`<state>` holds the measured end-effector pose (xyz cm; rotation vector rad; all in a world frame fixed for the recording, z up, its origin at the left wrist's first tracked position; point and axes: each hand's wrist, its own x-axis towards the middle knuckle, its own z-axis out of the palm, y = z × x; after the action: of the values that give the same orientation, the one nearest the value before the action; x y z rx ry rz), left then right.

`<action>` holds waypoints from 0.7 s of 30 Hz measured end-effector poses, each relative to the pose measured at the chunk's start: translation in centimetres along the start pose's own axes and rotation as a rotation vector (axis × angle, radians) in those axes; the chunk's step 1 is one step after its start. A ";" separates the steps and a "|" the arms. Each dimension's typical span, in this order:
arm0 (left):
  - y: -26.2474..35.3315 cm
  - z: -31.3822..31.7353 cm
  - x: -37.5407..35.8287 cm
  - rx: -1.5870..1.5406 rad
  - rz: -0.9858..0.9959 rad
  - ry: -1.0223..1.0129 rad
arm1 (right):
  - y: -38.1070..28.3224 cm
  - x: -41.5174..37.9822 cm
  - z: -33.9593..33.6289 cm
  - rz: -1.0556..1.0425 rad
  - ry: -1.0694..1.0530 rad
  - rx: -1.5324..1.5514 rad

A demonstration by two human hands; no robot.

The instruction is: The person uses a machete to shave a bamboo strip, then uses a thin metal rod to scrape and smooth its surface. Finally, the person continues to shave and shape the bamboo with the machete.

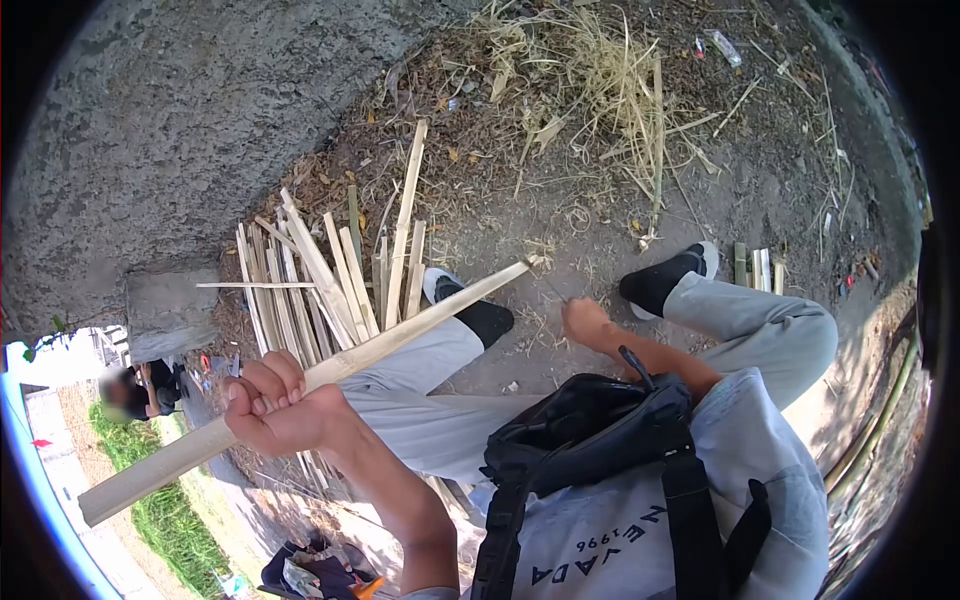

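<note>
A long, pale bamboo strip [400, 337] runs diagonally from the lower left to a spot between my feet. My left hand [285, 405] is wrapped round it, towards its lower-left part. My right hand [588, 322] is closed near the strip's far end, apart from it. From that fist a thin, dark blade [551, 288] points towards the strip's frayed tip; the handle is hidden in my fingers.
Split bamboo strips [290, 290] lie in a pile beside my left leg, against a concrete wall [190, 130]. Shavings [600, 80] litter the ground ahead. Short bamboo pieces [760, 270] lie beyond my right foot. Another person [150, 390] is at the far left.
</note>
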<state>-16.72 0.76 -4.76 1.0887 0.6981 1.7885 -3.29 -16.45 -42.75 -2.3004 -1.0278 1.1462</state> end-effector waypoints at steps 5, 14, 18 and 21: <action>0.1 0.4 -0.4 -0.050 0.015 -0.038 | -2.7 -2.3 -3.2 -0.191 0.065 0.022; 0.1 0.7 -0.3 -0.057 0.004 -0.074 | -1.8 -1.0 -2.5 -0.107 0.081 0.061; 0.0 0.4 -0.6 -0.079 -0.017 -0.078 | -4.7 -4.6 -3.2 -0.301 0.096 0.124; 0.2 0.8 -0.5 -0.042 -0.011 -0.038 | 0.5 -0.9 0.4 -0.125 0.047 0.023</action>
<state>-16.02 0.23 -4.44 1.0861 0.6393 1.7608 -3.73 -17.43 -42.79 -2.2007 -1.1181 1.0439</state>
